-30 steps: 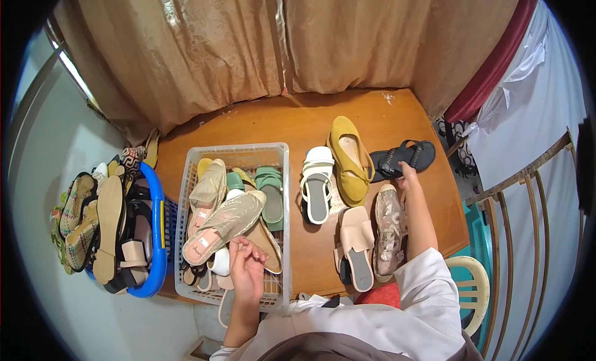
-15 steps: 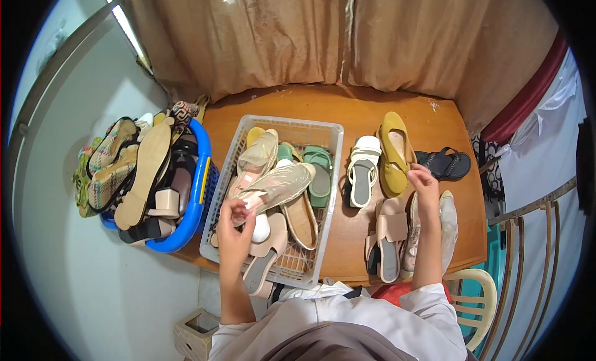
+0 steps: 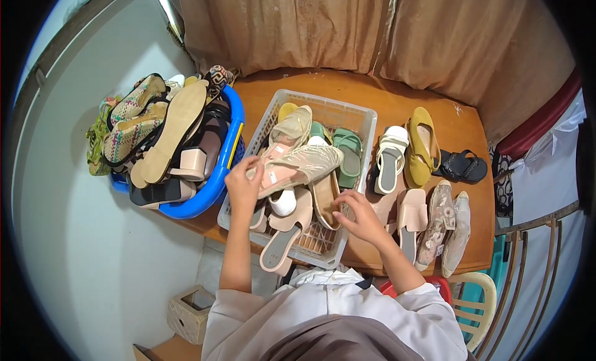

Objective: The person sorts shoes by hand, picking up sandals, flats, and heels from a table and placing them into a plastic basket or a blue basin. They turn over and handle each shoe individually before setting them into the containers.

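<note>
My left hand (image 3: 244, 181) is at the heel end of a beige mesh flat (image 3: 304, 165), its fingers closed on the edge. That shoe lies across a matching flat (image 3: 292, 126) on the pile in a clear plastic basket (image 3: 371, 122). My right hand (image 3: 362, 217) is open, fingers apart and holding nothing, above the basket's right side near a tan shoe (image 3: 324, 202). Green sandals (image 3: 349, 153), a white shoe (image 3: 284, 202) and a pale pink slide (image 3: 295, 218) are also in the basket.
A blue basket (image 3: 233, 128) heaped with shoes stands left. On the wooden table (image 3: 410, 87), white sandals (image 3: 391, 159), mustard flats (image 3: 422, 146), black sandals (image 3: 462, 166), pink slides (image 3: 411, 215) and floral mesh flats (image 3: 436, 227) sit right. A chair (image 3: 478, 299) is at lower right.
My right hand has moved left from the shoes on the table to the basket's right side. My left hand remains by the mesh flat's heel. The view has shifted.
</note>
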{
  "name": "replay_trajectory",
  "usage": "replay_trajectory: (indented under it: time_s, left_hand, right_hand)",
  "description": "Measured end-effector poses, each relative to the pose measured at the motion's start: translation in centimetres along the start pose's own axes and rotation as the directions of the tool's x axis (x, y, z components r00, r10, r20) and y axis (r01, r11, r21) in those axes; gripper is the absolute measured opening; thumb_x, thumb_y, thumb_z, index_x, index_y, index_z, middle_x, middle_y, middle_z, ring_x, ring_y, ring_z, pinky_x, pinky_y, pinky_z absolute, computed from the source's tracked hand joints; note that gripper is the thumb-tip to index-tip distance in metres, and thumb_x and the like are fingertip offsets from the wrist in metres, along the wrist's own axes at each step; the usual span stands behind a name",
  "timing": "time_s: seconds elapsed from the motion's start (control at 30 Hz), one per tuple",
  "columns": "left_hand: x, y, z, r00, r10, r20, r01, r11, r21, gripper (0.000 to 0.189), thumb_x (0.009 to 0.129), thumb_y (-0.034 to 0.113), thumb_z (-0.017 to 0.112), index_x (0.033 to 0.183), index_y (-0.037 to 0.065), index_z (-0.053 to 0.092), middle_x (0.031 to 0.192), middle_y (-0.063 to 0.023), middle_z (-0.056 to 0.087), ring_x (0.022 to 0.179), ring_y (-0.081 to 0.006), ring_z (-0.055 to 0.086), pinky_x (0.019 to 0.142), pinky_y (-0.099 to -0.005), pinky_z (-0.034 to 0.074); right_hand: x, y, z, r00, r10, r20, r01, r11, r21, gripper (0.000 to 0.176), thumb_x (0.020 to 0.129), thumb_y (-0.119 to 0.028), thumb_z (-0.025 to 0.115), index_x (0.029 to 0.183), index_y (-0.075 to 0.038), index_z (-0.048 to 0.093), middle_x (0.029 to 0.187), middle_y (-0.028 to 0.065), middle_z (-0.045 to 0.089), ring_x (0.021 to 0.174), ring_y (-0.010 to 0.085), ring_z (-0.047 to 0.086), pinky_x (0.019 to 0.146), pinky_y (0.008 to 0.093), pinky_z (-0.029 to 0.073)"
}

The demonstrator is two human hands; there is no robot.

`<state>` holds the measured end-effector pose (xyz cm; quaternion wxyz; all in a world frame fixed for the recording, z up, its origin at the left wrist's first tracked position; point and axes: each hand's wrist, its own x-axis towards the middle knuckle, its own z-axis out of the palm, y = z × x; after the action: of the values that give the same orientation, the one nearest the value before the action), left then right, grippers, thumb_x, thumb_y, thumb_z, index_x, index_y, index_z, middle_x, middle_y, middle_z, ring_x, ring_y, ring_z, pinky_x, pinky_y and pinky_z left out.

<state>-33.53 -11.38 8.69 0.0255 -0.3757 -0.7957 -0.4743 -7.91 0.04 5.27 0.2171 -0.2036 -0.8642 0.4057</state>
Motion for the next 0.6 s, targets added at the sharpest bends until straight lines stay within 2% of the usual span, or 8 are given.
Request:
replay_trajectory:
  time_s: [0.13,0.27,0.33,0.4,0.47,0.53,0.57,0.6]
  left_hand:
    - [1.2,1.3,-1.3,0.978,-0.064,-0.198,0.068,0.998,0.01,0.016,0.081,0.015,0.065,0.088,0.001,0.064,0.072,-0.0138,0.066,0.064,-0.0192,0.063,0.06,-0.03,0.046]
    - [1.5,0.4,-1.7,0.932,-0.11,-0.345,0.079,0.991,-0.103,0.014,0.082,0.013,0.065,0.087,0.0,0.063,0.067,-0.0099,0.066,0.061,-0.009,0.059,0.056,-0.024,0.044]
    - [0.8,0.3,-1.5,0.912,-0.264,-0.315,0.187,0.949,-0.254,0.014,0.082,0.012,0.064,0.09,0.001,0.063,0.071,-0.0083,0.064,0.065,-0.0118,0.059,0.06,-0.0257,0.045]
    - [-0.6,-1.0,0.2,0.881,-0.394,-0.262,0.267,0.871,-0.412,0.015,0.083,0.011,0.064,0.093,0.001,0.061,0.076,-0.0064,0.064,0.069,-0.0101,0.058,0.063,-0.0244,0.045]
    - [-3.1,-1.7,2.6,0.943,-0.307,-0.129,0.206,0.844,-0.496,0.016,0.083,0.01,0.063,0.095,0.0,0.06,0.084,-0.0055,0.062,0.074,-0.0098,0.057,0.066,-0.0231,0.044]
    - [-3.9,-0.2,2.7,0.955,-0.221,0.196,0.295,0.743,-0.601,0.015,0.084,0.009,0.061,0.096,0.0,0.059,0.09,-0.0061,0.062,0.077,-0.0101,0.057,0.067,-0.023,0.045]
    - [-3.7,0.3,1.9,0.968,-0.121,0.22,0.224,0.81,-0.542,0.017,0.083,0.01,0.061,0.097,0.001,0.059,0.087,-0.0057,0.063,0.079,-0.0095,0.058,0.07,-0.0231,0.045]
    - [-3.5,0.8,0.9,0.931,-0.078,0.357,0.246,0.857,-0.453,0.018,0.083,0.01,0.061,0.098,0.001,0.059,0.086,-0.0057,0.063,0.079,-0.0095,0.059,0.071,-0.0234,0.045]
  right_hand:
    - [0.0,-0.5,0.5,0.999,-0.033,0.009,0.034,0.987,-0.158,0.023,0.077,-0.016,0.063,0.097,-0.006,0.058,0.104,0.0139,0.053,0.105,0.032,0.048,0.091,0.0389,0.037]
    - [0.5,-0.8,0.7,0.999,0.001,0.038,0.003,0.995,-0.1,0.028,0.078,-0.018,0.063,0.102,-0.005,0.055,0.104,0.0143,0.054,0.103,0.0317,0.05,0.09,0.0388,0.038]
    - [0.8,-0.9,1.2,0.999,0.033,0.041,-0.033,0.999,-0.018,0.035,0.08,-0.021,0.063,0.109,-0.004,0.053,0.105,0.0141,0.054,0.101,0.0294,0.051,0.088,0.0394,0.04]
    - [1.3,-1.3,1.5,0.984,0.133,0.117,-0.158,0.959,0.237,0.044,0.084,-0.021,0.06,0.12,-0.002,0.044,0.109,0.0157,0.053,0.103,0.0261,0.052,0.087,0.0373,0.042]
    - [1.6,-1.3,2.2,0.968,0.196,0.159,-0.248,0.857,0.452,0.051,0.087,-0.021,0.058,0.128,-0.002,0.034,0.114,0.0169,0.051,0.104,0.0233,0.052,0.086,0.0348,0.043]
    - [1.9,-0.5,3.5,0.958,0.24,0.155,-0.283,0.724,0.629,0.057,0.089,-0.021,0.056,0.133,-0.002,0.025,0.118,0.0178,0.05,0.105,0.021,0.052,0.086,0.032,0.043]
    - [2.1,-0.2,3.5,0.948,0.264,0.176,-0.314,0.708,0.632,0.061,0.09,-0.018,0.054,0.136,-0.003,0.018,0.12,0.0177,0.048,0.102,0.0208,0.053,0.086,0.0297,0.044]
    - [2.2,-0.4,3.4,0.937,0.306,0.168,-0.337,0.669,0.663,0.06,0.091,-0.019,0.054,0.137,-0.002,0.018,0.12,0.0175,0.048,0.103,0.0209,0.053,0.088,0.0306,0.043]
